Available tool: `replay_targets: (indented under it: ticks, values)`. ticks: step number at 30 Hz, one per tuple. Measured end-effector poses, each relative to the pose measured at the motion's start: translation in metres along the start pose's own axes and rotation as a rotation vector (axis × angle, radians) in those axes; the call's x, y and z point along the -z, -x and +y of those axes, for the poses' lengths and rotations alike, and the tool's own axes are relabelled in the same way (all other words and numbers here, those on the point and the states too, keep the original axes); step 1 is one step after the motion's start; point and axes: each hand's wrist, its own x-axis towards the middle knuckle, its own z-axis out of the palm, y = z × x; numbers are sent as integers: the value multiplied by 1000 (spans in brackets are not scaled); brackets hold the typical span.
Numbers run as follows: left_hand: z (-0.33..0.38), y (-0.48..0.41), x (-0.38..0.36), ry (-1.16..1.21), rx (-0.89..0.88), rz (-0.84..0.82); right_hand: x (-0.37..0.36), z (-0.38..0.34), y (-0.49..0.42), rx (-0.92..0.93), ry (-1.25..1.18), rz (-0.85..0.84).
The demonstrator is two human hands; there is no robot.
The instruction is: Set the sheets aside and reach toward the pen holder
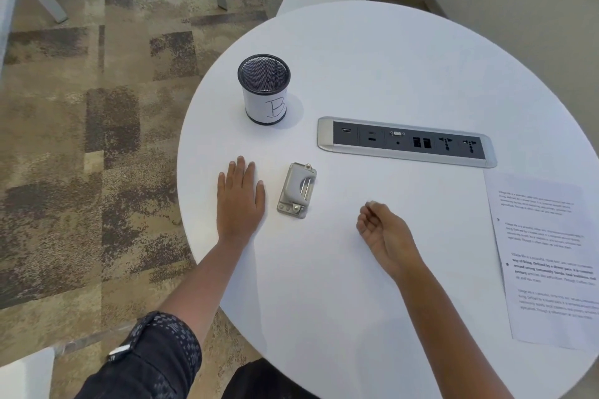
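A person's two bare hands rest on a round white table (372,52), either side of a small grey metal hole punch (296,190) that lies untouched between them. Nearest the camera and to the punch's right, the right hand (385,233) lies on its side, fingers loosely curled toward the palm; it appears to hold nothing, though the fingertips are slightly blurred and a very small item there cannot be ruled out. Just left of the punch, close but not touching, the left hand (240,201) lies flat, palm down, fingers straight and together, gripping nothing.

The punch is a compact, pale grey piece with a rounded lever on a flat base plate, small rivets or screws at both ends, its long axis running away from the person. To take it up well, judging from this layout, the closer left hand would do best to grasp it across the narrow sides of the base, keeping fingers off the lever.

Right of the punch, well apart, printed sheets of paper (547,256) lie at the table edge. Beyond the punch sits a recessed socket strip (406,142), and farther left a black mesh pen cup (264,89) wrapped in paper marked "B".
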Motion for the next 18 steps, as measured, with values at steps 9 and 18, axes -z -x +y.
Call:
replay_targets:
  ticks: [9, 18]
  values:
    - [-1, 0, -1, -26, -6, 11, -77, -30, -30, 35, 81, -184]
    - [-1, -1, -3, -47, -21, 55, -173, -62, -68, 189, 354, -265]
